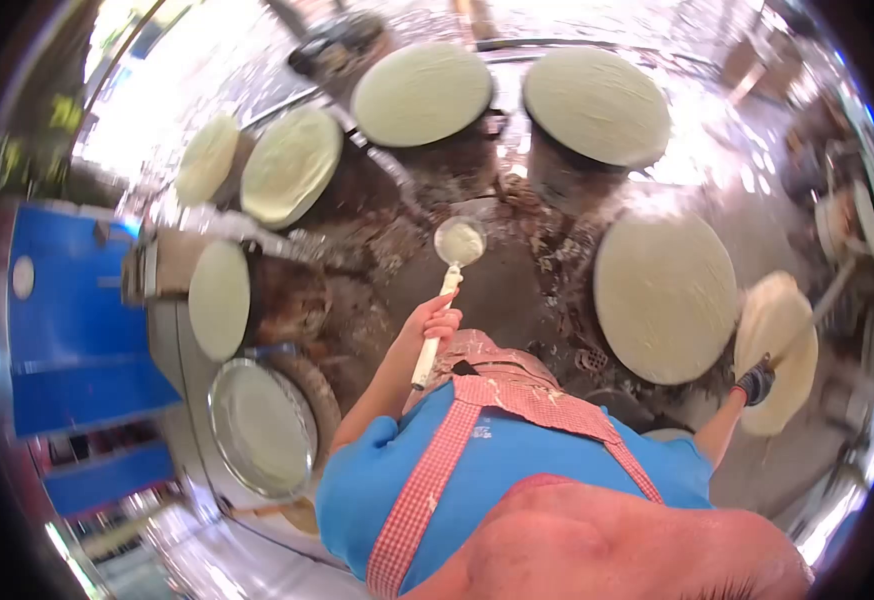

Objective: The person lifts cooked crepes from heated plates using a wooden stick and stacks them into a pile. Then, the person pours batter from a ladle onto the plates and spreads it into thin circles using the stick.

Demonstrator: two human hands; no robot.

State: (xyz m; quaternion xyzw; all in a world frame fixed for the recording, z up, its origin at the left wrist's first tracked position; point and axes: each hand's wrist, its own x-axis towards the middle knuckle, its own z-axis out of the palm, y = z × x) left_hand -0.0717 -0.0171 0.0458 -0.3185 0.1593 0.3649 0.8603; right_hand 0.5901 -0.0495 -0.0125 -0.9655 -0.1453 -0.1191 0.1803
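Note:
My left hand [431, 325] is wrapped round the pale handle of a ladle [460, 240], whose round bowl is coated with creamy batter. The ladle hangs in front of my apron, over the dark floor between the round griddles. My right hand [755, 382], in a dark glove, is closed on a long thin stick [831, 292]. A large thin pancake [777, 310] lies along the stick, just above and beside the glove. The nearest griddle [665, 295], left of the right hand, bears a smooth pale layer to its rim.
More pale-topped round griddles stand in an arc: two at the back [422, 95] [597, 107] and several at the left [292, 167]. A metal-rimmed basin [213, 420] of pale liquid stands at my left. Beyond it is a blue panel [77, 320]. A metal pot [847, 222] stands far right.

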